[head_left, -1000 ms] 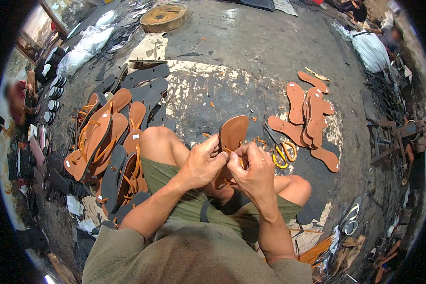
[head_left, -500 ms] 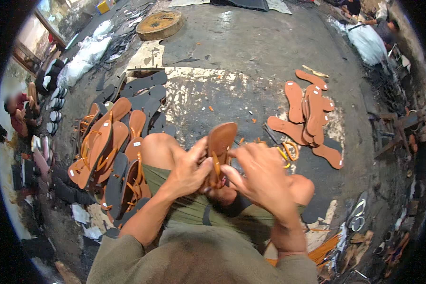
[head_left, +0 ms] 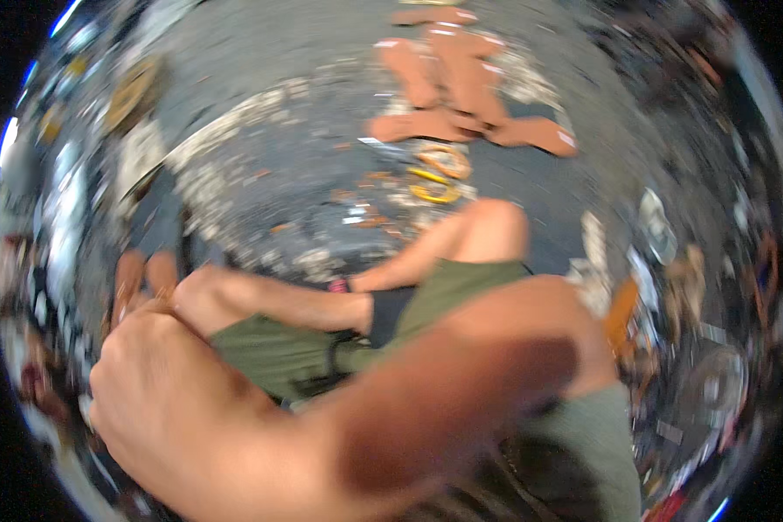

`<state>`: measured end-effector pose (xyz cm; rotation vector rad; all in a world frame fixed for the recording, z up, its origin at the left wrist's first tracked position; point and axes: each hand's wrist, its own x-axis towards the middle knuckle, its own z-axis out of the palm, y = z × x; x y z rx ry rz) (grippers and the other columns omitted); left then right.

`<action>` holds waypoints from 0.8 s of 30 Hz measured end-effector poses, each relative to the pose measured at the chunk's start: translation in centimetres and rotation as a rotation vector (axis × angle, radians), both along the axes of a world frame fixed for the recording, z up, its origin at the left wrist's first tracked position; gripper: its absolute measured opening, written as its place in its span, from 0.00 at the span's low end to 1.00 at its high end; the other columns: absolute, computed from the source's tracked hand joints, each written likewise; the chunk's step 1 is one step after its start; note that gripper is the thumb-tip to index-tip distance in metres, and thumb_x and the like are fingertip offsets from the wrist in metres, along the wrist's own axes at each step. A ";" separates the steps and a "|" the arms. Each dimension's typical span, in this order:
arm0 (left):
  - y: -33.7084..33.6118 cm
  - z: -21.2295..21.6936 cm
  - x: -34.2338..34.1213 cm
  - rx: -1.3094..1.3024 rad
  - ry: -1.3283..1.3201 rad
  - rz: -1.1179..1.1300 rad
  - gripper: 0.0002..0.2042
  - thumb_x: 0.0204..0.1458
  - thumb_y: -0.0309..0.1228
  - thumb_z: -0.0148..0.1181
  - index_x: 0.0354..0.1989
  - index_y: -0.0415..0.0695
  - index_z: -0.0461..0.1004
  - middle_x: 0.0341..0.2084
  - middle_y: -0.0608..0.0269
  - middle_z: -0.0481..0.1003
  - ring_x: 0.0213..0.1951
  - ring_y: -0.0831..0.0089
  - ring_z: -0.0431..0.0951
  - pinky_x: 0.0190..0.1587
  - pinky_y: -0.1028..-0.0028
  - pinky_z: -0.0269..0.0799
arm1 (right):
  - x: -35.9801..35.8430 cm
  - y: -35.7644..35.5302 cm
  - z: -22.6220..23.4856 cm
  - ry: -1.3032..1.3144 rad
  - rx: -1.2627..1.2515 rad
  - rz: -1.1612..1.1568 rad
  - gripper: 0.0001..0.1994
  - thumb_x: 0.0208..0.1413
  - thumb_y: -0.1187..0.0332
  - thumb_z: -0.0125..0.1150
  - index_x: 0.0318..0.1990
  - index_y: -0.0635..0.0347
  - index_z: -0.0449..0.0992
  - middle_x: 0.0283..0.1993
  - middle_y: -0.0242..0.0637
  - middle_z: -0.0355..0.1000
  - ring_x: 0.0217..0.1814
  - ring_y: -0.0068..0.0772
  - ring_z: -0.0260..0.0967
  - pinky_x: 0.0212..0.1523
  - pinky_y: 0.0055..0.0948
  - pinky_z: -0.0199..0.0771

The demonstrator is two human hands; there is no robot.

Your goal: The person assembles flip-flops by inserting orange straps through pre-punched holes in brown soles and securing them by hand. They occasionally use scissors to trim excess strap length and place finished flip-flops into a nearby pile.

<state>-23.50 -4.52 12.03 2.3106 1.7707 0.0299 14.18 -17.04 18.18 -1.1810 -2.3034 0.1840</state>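
Head view, motion-blurred; finer detail at the left to be read with caution. Main risk, as judged: disturbance of the brown-soled sandals [head_left: 130, 277] at the left of the frame, caused by a blind approach, with the right hand [head_left: 170, 383] close in front and the right forearm [head_left: 435, 391] laid across the lower middle. Second risk: a bump against the left knee [head_left: 204, 296], just beside the knuckles in the picture. Third: scattering of the loose brown soles [head_left: 470, 83] at upper centre, or a catch on the yellow-handled scissors [head_left: 435, 180] below, from a hasty return swing of the arm.

Right fingers: turned away from the camera, back of the hand in view; spread, grip and any held item impossible to tell. Nearest items: sandals and knee, contact unconfirmed. Left hand: not visible; finger state unknown.
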 end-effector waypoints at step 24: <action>2.1 -11.2 29.1 -0.926 -0.637 -0.676 0.24 0.70 0.34 0.56 0.71 0.38 0.67 0.57 0.52 0.76 0.58 0.66 0.76 0.63 0.65 0.72 | 16.5 -57.6 -39.5 0.469 -0.245 -2.588 0.15 0.61 0.63 0.69 0.43 0.70 0.82 0.35 0.49 0.82 0.37 0.39 0.81 0.40 0.38 0.80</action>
